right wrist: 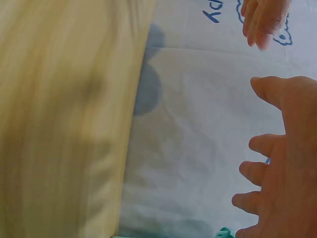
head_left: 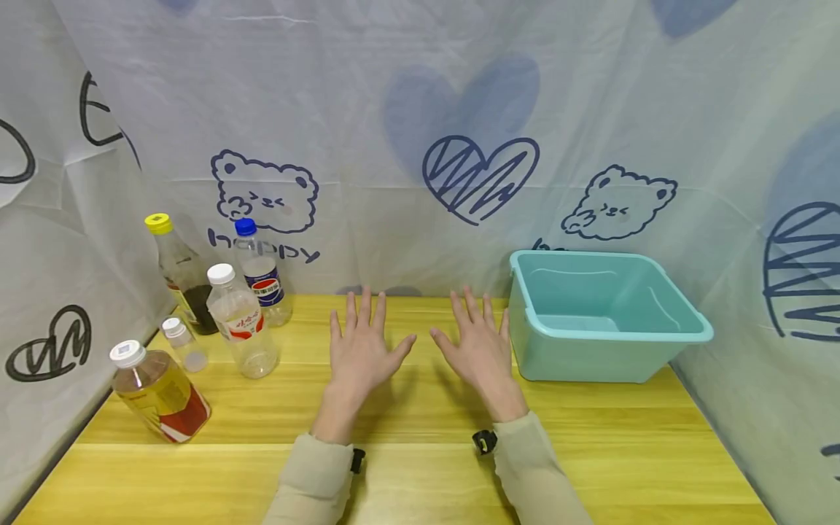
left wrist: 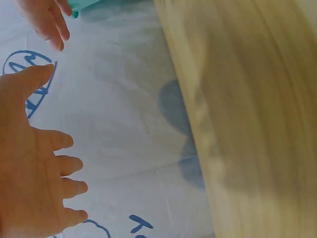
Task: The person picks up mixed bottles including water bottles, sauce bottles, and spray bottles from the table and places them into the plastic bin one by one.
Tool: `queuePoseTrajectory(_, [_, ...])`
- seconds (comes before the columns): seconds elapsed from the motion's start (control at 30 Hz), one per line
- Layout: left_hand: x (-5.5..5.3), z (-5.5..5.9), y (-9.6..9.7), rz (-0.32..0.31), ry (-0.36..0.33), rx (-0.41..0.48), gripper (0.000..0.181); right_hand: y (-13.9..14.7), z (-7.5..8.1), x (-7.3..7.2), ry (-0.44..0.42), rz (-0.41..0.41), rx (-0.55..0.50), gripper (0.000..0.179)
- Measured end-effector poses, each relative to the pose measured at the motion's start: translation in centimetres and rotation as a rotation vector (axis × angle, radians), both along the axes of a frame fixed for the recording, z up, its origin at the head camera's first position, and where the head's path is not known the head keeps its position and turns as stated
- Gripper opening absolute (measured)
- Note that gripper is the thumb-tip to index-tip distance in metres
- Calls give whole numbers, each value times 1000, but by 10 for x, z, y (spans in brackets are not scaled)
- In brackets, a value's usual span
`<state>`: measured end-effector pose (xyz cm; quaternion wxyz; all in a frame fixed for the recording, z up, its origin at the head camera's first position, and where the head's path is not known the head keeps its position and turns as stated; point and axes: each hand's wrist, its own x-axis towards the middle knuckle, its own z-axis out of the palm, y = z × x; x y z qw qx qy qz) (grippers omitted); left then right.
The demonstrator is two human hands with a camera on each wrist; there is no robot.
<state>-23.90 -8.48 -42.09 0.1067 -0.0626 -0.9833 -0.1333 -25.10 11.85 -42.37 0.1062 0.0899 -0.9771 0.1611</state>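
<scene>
Hovering spread and empty above the table, the left hand and right hand divide bottles from teal bin, perhaps leaving both within reach.

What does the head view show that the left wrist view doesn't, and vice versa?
Only the head view shows the yellow-capped bottle, the blue-capped bottle, three white-capped bottles, both sleeves and the inside of the tub.

Only the left wrist view shows the palm side of the left hand.

Both share that hand, the right hand, the table and the curtain with its drawn heart. The left wrist view catches only part of the right hand, plus a teal edge, probably the tub.
</scene>
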Motion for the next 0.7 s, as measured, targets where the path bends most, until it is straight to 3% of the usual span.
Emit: queuePoseTrajectory(0.7, [20,34,2,-25,134,30,95,9,43,23,133,-7,-27,81])
